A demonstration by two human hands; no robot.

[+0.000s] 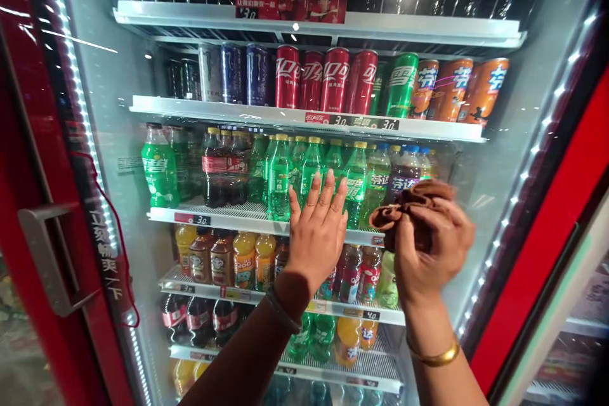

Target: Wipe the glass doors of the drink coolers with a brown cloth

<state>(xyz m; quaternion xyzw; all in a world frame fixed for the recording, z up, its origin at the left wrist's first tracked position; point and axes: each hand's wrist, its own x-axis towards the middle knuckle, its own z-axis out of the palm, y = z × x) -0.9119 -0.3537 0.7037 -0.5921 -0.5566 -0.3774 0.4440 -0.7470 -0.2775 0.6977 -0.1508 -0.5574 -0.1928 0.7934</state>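
Note:
My left hand (318, 238) is spread flat with its fingers pointing up, in front of the green soda bottles (279, 184) on the third shelf. Whether its palm touches the glass door I cannot tell. To its right, my right hand (435, 247) grips a bunched brown cloth (428, 193) between thumb and fingers, in front of the bottles at the shelf's right end. A gold bangle (440, 355) circles the right wrist, and a thin band (281, 311) the left. Light reflections streak across the glass before the drinks.
A red-framed drinks cooler fills the view, with a grey door handle (57, 260) at left. Cola cans (335, 79) and orange cans (457, 89) line the shelf above. Juice bottles (244, 260) stand below. The red frame (547, 254) edges the right side.

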